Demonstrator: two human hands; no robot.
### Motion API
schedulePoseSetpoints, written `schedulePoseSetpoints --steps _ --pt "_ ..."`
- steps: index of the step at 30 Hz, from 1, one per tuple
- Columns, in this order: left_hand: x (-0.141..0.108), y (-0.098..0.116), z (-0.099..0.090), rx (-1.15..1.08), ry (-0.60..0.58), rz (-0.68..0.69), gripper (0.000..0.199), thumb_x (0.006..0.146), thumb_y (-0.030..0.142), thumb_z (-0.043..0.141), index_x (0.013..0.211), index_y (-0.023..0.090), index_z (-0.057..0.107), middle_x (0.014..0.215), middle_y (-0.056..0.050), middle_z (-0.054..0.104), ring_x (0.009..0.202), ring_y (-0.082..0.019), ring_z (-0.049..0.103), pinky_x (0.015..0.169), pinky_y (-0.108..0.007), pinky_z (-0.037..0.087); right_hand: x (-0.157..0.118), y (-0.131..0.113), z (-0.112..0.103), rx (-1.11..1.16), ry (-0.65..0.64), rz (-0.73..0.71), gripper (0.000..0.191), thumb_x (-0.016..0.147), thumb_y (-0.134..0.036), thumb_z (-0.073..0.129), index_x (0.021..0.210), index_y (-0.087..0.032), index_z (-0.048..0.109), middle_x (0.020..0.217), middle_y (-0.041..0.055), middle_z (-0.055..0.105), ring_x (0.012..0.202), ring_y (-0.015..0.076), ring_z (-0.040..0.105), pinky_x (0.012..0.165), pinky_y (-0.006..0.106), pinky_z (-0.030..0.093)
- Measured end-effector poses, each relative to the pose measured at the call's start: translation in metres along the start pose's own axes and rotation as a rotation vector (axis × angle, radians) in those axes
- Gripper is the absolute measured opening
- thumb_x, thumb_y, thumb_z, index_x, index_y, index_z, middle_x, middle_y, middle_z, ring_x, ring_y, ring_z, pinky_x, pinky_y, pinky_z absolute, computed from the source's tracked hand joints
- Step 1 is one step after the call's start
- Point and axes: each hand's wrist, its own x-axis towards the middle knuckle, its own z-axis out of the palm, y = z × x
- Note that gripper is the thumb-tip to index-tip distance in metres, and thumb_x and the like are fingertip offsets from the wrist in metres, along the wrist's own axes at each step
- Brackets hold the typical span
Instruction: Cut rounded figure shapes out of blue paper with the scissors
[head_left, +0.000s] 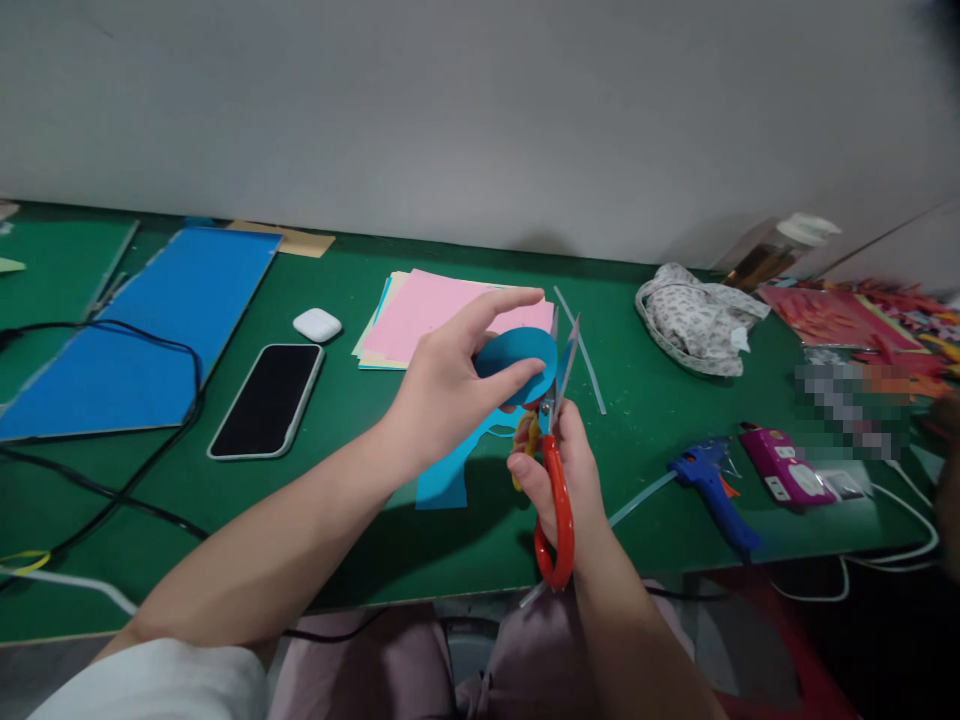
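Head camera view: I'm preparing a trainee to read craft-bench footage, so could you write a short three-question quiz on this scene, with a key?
1. What does the right hand hold?
A) a paintbrush
B) scissors
C) a pencil

2. True or false: the blue glue gun lies to the right of the smartphone.

3. Fill the gap: the left hand holds a rounded paper piece, coloured ____.

Key: 1. B; 2. True; 3. blue
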Motion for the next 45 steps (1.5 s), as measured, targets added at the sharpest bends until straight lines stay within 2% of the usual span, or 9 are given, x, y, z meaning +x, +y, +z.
schedulePoseSetpoints --steps 6,12,15,24,31,45 --pt "0.001 0.0 0.0 -0.018 -0.004 -0.009 0.046 0.077 0.014 0.068 0.121 0.028 0.061 0.104 0.0 0.067 0.057 -0.007 0.062 0.048 -0.021 0.056 0.001 -0.005 0.0 -0.024 0.004 0.015 0.058 0.077 -0.065 0.064 0.114 -0.023 0.049 0.104 0.009 0.054 0.081 0.0182 0.054 0.06 0.031 0.05" --pt "0.002 -0.002 -0.004 0.015 -0.015 0.008 0.048 0.078 0.015 0.068 0.123 0.029 0.059 0.117 -0.002 0.065 0.059 -0.006 0.061 0.053 -0.021 0.056 0.001 -0.008 0.0 -0.032 0.01 0.008 0.057 0.076 -0.065 0.065 0.113 -0.025 0.049 0.108 0.0086 0.054 0.075 0.0146 0.054 0.059 0.029 0.051" --pt "0.003 -0.001 -0.005 0.03 -0.011 -0.006 0.048 0.078 0.017 0.068 0.124 0.027 0.059 0.121 -0.004 0.063 0.061 -0.007 0.061 0.054 -0.021 0.056 0.001 -0.008 0.001 -0.037 0.024 -0.007 0.054 0.078 -0.062 0.065 0.114 -0.025 0.049 0.103 0.0066 0.055 0.072 0.0133 0.053 0.058 0.028 0.052" --pt "0.003 -0.002 -0.006 -0.024 0.002 -0.019 0.047 0.077 0.017 0.068 0.121 0.031 0.061 0.12 -0.002 0.062 0.062 -0.009 0.063 0.047 -0.02 0.057 0.001 -0.01 0.0 -0.067 0.002 -0.012 0.051 0.08 -0.053 0.066 0.119 -0.024 0.05 0.11 0.0094 0.057 0.072 0.0143 0.053 0.058 0.029 0.053" --pt "0.004 -0.002 -0.008 -0.018 0.019 -0.027 0.048 0.076 0.018 0.07 0.122 0.032 0.061 0.125 -0.003 0.06 0.068 -0.012 0.065 0.045 -0.02 0.056 0.0 -0.007 -0.001 -0.105 0.015 -0.065 0.048 0.082 -0.053 0.066 0.118 -0.024 0.052 0.108 0.0082 0.059 0.069 0.0134 0.054 0.06 0.029 0.052" --pt "0.006 0.0 -0.009 -0.003 0.029 -0.035 0.049 0.075 0.019 0.071 0.121 0.032 0.061 0.114 -0.002 0.064 0.068 -0.013 0.064 0.045 -0.022 0.056 0.002 -0.014 -0.003 -0.185 0.038 -0.083 0.047 0.081 -0.056 0.065 0.113 -0.023 0.055 0.094 0.0036 0.056 0.063 0.0118 0.053 0.06 0.029 0.05"
